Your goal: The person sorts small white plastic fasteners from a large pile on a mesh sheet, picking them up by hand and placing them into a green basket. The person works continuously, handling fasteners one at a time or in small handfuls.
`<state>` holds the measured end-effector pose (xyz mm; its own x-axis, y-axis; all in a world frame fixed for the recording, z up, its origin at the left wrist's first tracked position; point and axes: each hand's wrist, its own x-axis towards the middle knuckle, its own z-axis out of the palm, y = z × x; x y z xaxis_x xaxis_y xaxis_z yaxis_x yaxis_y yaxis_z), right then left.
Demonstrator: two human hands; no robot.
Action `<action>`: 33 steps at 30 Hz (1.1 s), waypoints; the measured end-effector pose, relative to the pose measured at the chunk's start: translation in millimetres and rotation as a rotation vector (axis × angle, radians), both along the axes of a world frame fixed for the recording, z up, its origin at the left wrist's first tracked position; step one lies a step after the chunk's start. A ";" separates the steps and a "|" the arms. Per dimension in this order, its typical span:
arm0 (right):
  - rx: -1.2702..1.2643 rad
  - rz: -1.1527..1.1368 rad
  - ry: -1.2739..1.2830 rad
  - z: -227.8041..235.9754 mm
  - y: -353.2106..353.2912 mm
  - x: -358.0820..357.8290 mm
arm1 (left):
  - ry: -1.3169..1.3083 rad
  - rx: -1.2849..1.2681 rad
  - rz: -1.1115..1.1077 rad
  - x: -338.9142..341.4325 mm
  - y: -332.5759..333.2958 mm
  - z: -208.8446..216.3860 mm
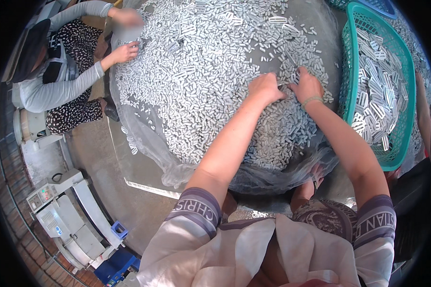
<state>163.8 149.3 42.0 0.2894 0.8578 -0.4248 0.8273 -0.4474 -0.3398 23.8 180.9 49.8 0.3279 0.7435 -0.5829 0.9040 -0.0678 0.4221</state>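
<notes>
Both hands work close together over a wide heap of small silver metal pieces (210,86) on a sheet of clear plastic (172,174). My left hand (265,88) is closed, thumb pointing toward the right hand; whatever it grips is hidden. My right hand (308,88), with a thin band at its wrist, is closed around a slim metal rod-like tool (290,58) that sticks out beyond its fingers. A slotted metal piece (296,76) shows partly at the right fingertips. Larger slotted pieces (234,20) lie scattered over the heap.
At the right, a green plastic basket (348,71) holds many slotted metal pieces (376,91). Across at the left, a seated person's hand (125,51) reaches to the heap. A grey machine (72,225) stands at the lower left, beside a blue crate (112,268).
</notes>
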 end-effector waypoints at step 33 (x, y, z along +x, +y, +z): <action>1.310 -0.647 0.260 115.1 -75.2 153.0 | -1.246 -0.177 0.379 112.4 -8.3 59.7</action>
